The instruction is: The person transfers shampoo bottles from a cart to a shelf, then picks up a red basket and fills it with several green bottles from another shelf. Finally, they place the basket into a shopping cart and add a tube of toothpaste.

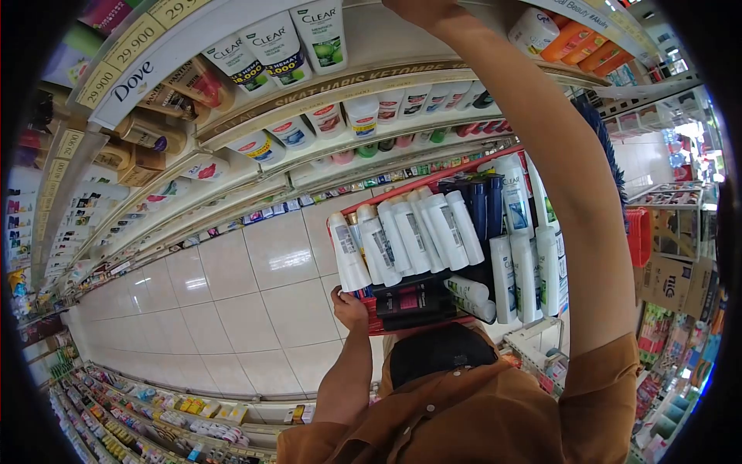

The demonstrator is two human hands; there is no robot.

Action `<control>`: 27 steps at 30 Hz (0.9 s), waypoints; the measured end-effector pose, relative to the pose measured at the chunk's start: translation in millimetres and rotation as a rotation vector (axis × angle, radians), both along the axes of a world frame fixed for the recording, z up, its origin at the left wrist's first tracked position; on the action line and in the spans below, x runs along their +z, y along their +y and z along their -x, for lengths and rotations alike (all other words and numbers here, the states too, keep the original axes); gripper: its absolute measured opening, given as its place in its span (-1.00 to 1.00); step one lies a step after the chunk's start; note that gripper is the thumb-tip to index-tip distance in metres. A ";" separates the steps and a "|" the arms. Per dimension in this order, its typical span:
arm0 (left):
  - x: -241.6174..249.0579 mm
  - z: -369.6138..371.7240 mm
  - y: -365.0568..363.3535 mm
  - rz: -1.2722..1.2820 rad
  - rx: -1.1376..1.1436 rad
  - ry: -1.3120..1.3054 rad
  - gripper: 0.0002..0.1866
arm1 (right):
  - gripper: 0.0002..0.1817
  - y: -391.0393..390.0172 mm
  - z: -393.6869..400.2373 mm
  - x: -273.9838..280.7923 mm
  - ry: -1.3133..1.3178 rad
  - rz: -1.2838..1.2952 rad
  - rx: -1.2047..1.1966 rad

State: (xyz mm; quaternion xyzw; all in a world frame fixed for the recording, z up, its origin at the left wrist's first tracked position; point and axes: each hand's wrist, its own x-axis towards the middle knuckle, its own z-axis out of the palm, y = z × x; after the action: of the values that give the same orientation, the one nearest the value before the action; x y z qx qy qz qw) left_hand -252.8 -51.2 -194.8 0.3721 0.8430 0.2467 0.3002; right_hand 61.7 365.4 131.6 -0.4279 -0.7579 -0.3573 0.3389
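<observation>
My left hand [350, 309] is closed on the near left corner of a red shopping basket [402, 188], held in front of my body. Inside lie several white bottles [417, 236], black bottles [413, 300] and dark blue bottles [481, 203]. White and green Clear shampoo bottles [505, 278] fill its right side. Above, my right arm reaches up over the basket to the top shelf [379, 42]. Only part of my right hand [421, 8] shows at the upper frame edge; its fingers are out of sight. Left of it stand Clear tubes [321, 35].
Lower shelves [301, 166] hold several rows of bottles and tubes. To the left, a tiled floor [232, 286] runs between the shelves. Another stocked rack [154, 410] lies behind me. On the right are a cardboard box [672, 284] and a red basket [638, 236].
</observation>
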 end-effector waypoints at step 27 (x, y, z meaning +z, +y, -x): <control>-3.7 4.0 -0.5 -0.019 -0.008 -0.048 -0.62 | -0.56 -264.2 -32.2 75.2 -0.004 0.350 -0.103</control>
State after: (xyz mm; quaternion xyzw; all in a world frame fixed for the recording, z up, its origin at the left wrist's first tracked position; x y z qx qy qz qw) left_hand -256.9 -51.7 -198.6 0.3721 0.8317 0.2625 0.3177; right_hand 93.9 101.2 206.9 -0.5178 -0.7862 -0.2377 0.2392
